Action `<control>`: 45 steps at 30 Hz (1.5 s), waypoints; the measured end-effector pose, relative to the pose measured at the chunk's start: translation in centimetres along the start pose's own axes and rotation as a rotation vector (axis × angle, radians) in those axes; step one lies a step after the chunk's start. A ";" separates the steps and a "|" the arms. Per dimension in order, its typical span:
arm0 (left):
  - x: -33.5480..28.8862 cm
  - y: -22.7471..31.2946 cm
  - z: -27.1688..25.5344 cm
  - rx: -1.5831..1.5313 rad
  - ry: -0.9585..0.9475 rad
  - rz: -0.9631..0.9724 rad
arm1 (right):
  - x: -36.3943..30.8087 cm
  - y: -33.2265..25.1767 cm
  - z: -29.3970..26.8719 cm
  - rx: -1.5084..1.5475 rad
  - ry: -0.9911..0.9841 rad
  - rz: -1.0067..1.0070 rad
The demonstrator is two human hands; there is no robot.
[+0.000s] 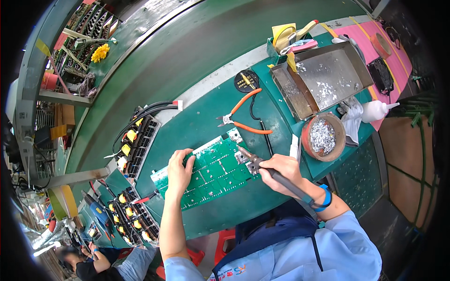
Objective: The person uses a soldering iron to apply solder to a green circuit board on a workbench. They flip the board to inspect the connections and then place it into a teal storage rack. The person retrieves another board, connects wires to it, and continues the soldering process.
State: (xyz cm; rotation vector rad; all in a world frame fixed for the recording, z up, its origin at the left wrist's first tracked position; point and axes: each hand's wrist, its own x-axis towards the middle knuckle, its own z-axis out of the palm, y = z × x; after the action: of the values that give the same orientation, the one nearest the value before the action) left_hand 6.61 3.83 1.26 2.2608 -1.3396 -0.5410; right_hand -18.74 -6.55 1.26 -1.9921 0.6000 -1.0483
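A green circuit board [218,169] lies on the green bench mat, its solder side up. My left hand [180,169] is closed over the board's left part, fingers curled over its far edge and thumb on its face. In my right hand [282,174] is a soldering iron [290,186], gripped like a pen. The iron's tip [240,149] points at the board's right end, by the silvery square pads; whether it touches cannot be made out. Orange-handled side cutters [241,112] lie open just beyond the board.
A metal tray [335,75] with solder scraps and a round tub [323,136] of silvery bits stand at the right. Nearby are a white squeeze bottle [375,110] and grey gloves [350,117]. Boards with yellow parts [136,143] sit at left; another person [93,262] sits beyond.
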 end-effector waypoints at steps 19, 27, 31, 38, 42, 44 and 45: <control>0.9 -1.4 0.3 -0.041 -0.053 0.013 | -0.9 6.2 -15.7 1.099 0.811 0.655; -2.6 -2.7 -1.4 0.117 0.306 0.099 | -1.9 9.3 -15.7 1.173 0.687 0.728; -8.7 -7.8 -2.0 -0.068 0.484 -0.232 | -1.6 8.9 -16.4 1.369 0.734 0.808; -14.0 -10.1 -0.1 -0.817 0.388 -0.588 | -6.1 1.5 -7.4 1.153 0.090 1.060; -13.0 -11.2 -0.2 -0.802 0.228 -0.554 | -10.4 -0.4 0.6 1.233 -0.569 1.361; -11.9 -11.1 -0.6 -0.821 0.214 -0.528 | -11.1 -1.0 4.0 1.228 -0.660 1.359; -11.7 -11.6 -0.7 -0.933 0.206 -0.555 | -11.1 -1.2 5.5 1.229 -0.672 1.361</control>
State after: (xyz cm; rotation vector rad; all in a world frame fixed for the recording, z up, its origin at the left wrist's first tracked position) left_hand 9.90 19.23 -3.53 1.7614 -0.2088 -0.8564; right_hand -20.16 4.26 -4.78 -0.4393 0.5271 0.1987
